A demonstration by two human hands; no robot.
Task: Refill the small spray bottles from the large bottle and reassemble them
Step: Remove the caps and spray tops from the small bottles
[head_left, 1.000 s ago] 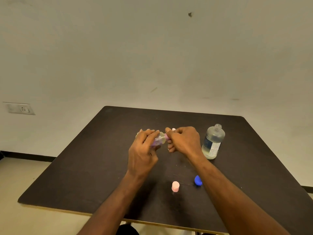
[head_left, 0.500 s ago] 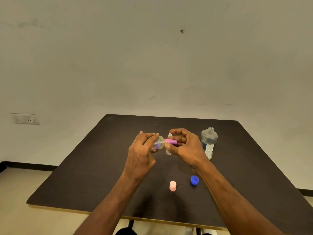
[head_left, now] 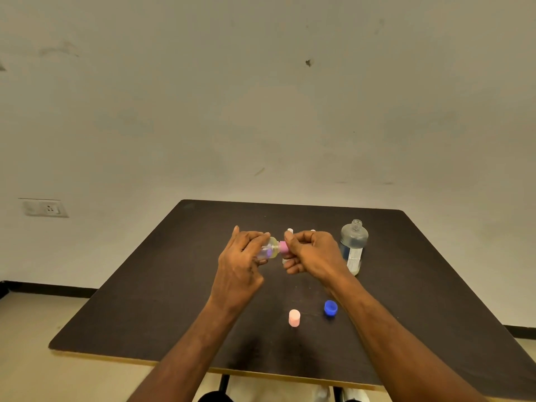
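I am holding a small spray bottle (head_left: 268, 250) on its side above the dark tabletop (head_left: 162, 285), between both hands. My left hand (head_left: 240, 262) wraps its fingers around the clear, yellow-tinted body. My right hand (head_left: 311, 255) pinches the pink spray head (head_left: 283, 247) at the bottle's neck between thumb and fingertips, with the other fingers curled underneath. I judge that I am twisting the head on or off; I cannot tell which.

The large bottle (head_left: 353, 245) stands upright just to the right of my right hand, its mouth open, partly filled with clear liquid. Its blue cap (head_left: 330, 308) lies nearer to me on the tabletop, and a pink cap (head_left: 294, 318) stands just left of it. Behind my right hand, white tips of something small (head_left: 290, 230) poke up; I cannot make out what they are.

The risks as I judge them: the small bottle is tipped sideways, so any liquid inside could leak out if the head comes loose. My right wrist is near the uncapped large bottle, and a careless swing could knock it over and spill it. A crooked thread would leave the head seated badly.
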